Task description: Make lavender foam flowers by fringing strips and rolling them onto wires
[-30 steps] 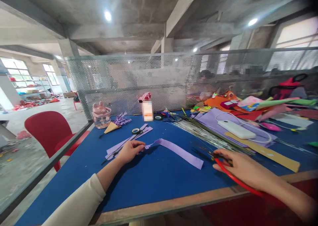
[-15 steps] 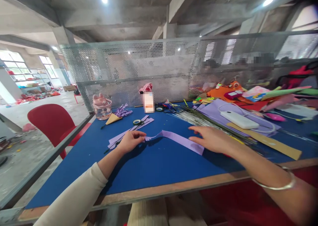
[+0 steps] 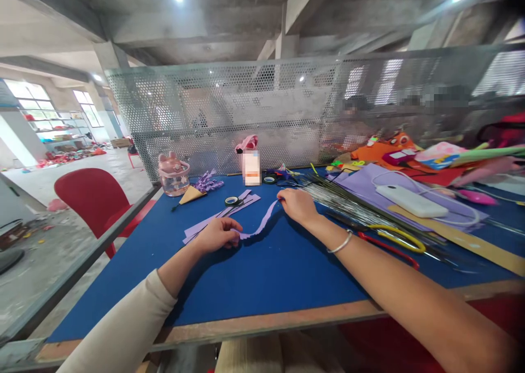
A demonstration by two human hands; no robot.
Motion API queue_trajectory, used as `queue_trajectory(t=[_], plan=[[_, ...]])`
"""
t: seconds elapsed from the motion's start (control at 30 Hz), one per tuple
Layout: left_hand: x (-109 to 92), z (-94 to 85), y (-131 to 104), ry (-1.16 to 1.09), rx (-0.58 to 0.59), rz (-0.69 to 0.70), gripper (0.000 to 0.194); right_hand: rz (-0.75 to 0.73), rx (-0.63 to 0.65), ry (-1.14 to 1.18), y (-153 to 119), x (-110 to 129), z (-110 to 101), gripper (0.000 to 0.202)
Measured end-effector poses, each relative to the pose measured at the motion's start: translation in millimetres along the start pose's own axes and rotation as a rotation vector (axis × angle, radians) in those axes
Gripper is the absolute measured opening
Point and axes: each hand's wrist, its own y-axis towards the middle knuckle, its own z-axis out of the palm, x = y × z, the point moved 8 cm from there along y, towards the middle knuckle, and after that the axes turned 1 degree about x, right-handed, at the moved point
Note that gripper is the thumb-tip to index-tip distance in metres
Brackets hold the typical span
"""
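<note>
Purple strip [image 3: 264, 224], 1, curving between our hands over blue tabletop [image 3: 262, 285] | left hand [image 3: 217, 234]: fingertips pinching one end | right hand [image 3: 298, 204]: pinching the other | scissors [image 3: 386, 246]: lying right of right hand | tape roll [image 3: 232, 205]: beyond left hand, by loose strips [image 3: 251, 200] | pink eared jar [image 3: 174, 182]: far left, contents we cannot make out

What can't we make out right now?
All in the head view:
- Ends of the purple strip: one hidden by the left hand's fingers, the other by the right hand's.
- Print on the pale upright object: pixelated out.
- Figures behind the perforated screen: veiled by its mesh, blurred and partly pixelated.
- Red item: blurred, cut off by the right edge.
</note>
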Motion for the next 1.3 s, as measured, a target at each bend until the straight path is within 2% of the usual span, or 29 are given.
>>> queue_trajectory(t=[0.07, 0.17, 0.27, 0.37, 0.43, 0.6, 0.73, 0.87, 0.97, 1.1, 1.3], plan=[[4, 4.5, -2, 0.011, 0.073, -0.059, 0.02, -0.022, 0.011, 0.033, 3, 4, 14, 0.027], [11, 3.1, -3, 0.058, 0.12, -0.123, 0.018, -0.055, 0.041, 0.075, 1, 4, 31, 0.024], [10, -9.0, -1, 0.096, 0.047, -0.088, 0.017, -0.066, 0.044, 0.104, -1, 0, 36, 0.027], [5, -24.7, 1, 0.064, -0.106, 0.004, 0.018, -0.065, 0.056, 0.113, 0, -1, 37, 0.03], [4, -27.5, 1, 0.069, -0.145, 0.03, 0.02, -0.054, 0.074, 0.1, 0, -2, 38, 0.031], [5, -16.6, -3, 0.22, -0.102, -0.032, 0.024, -0.033, 0.092, 0.054, -2, -5, 38, 0.031], [-2, -12.1, -6, 0.295, -0.11, -0.011, 0.03, -0.023, 0.126, 0.061, -3, -10, 39, 0.031], [-3, -9.1, -6, 0.245, -0.088, 0.014, 0.038, -0.017, 0.171, 0.082, -4, -14, 46, 0.034], [1, -7.7, -4, 0.165, -0.074, -0.02, 0.046, -0.015, 0.183, 0.094, -5, -15, 49, 0.034], [5, -9.9, -4, 0.145, -0.105, -0.064, 0.047, -0.025, 0.134, 0.114, -4, -14, 43, 0.032], [-2, -13.5, -8, 0.374, -0.155, -0.03, 0.043, -0.177, 0.048, 0.209, -4, 5, 29, 0.034]])
